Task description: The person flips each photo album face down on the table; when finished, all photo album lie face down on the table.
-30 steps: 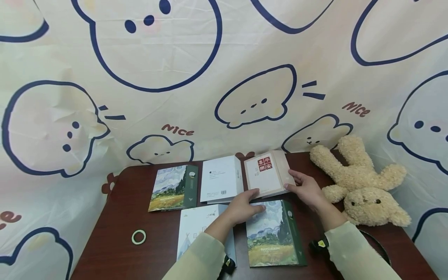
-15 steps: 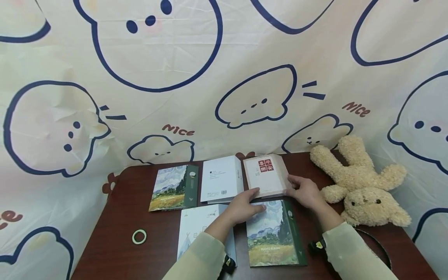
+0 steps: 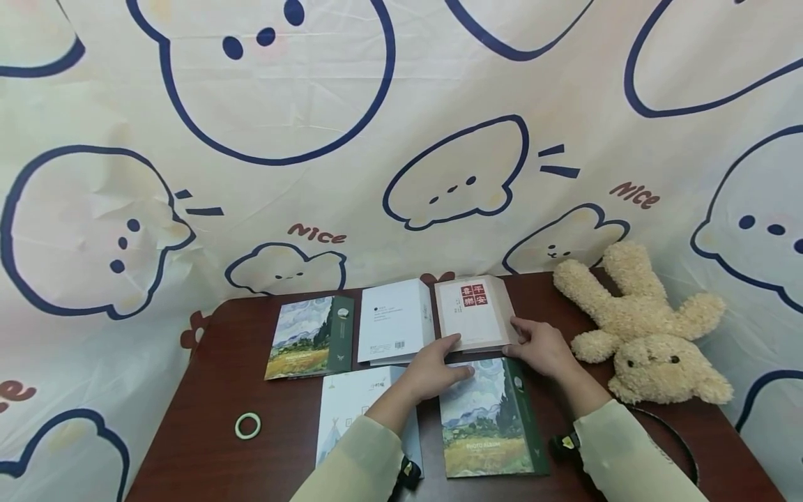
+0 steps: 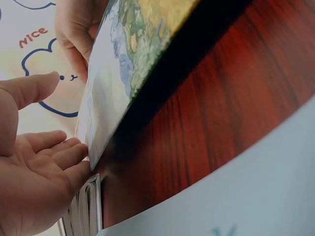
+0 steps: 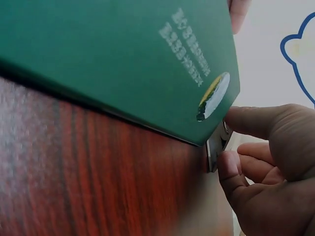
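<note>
A pale book [image 3: 477, 314] with a red block of characters lies at the back of the table, right of centre. My right hand [image 3: 542, 348] holds its lower right corner between thumb and fingers; the right wrist view shows the fingertips [image 5: 229, 164] at that corner. At its lower left edge is my left hand [image 3: 433, 373], fingers extended, thumb over a green-spined photo album [image 3: 486, 418] lying in front. In the left wrist view those left fingers [image 4: 69, 152] look loose and nearly straight beside the album's edge.
Left of the pale book lie a white book [image 3: 395, 321] and another landscape album [image 3: 307, 335]. A light blue book [image 3: 348, 397] is partly under my left forearm. A pale green ring [image 3: 247, 425] lies at left, a plush toy [image 3: 652, 328] at right.
The pale book, tilted up at its right side before, has come down flatter and slightly nearer. My right hand has lowered with it; the left hand has stayed in place.
</note>
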`<state>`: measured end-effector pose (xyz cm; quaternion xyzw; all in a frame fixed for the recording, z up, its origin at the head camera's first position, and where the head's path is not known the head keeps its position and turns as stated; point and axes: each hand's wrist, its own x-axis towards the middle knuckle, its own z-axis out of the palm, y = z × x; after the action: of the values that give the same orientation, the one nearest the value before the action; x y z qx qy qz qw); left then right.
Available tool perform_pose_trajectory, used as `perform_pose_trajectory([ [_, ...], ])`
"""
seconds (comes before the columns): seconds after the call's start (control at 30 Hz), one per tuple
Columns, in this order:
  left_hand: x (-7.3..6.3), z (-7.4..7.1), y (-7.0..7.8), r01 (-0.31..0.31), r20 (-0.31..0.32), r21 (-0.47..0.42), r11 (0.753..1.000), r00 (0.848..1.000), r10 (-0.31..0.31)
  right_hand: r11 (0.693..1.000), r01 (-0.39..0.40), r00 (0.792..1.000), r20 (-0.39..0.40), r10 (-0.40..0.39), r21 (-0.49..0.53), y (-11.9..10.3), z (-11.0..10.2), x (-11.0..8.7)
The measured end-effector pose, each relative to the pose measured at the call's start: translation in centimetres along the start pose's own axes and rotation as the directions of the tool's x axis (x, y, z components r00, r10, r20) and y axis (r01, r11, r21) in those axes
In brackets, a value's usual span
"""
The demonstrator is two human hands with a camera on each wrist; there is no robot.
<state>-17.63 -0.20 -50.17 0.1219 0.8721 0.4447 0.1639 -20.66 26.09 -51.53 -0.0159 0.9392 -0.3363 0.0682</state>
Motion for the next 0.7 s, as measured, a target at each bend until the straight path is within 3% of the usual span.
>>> perform_pose_trajectory([
  [0.33,-0.3,-0.4,-0.1,-0.012,-0.003,-0.096,0.995,1.0,0.012,0.997,0.016,1.0,0.022,-0.018,0.076,0.4,-0.2,-0.1],
  [0.5,-0.7,-0.6,0.3,-0.026,-0.01,-0.153,0.988,1.0,0.024,0.995,0.025,1.0,-0.015,-0.023,0.098,0.3,-0.2,-0.6],
  [0.7,-1.5,-0.8,0.5,-0.061,-0.064,-0.186,0.981,0.997,0.05,0.987,0.075,0.997,-0.044,-0.069,0.145,-0.5,-0.3,-1.5],
])
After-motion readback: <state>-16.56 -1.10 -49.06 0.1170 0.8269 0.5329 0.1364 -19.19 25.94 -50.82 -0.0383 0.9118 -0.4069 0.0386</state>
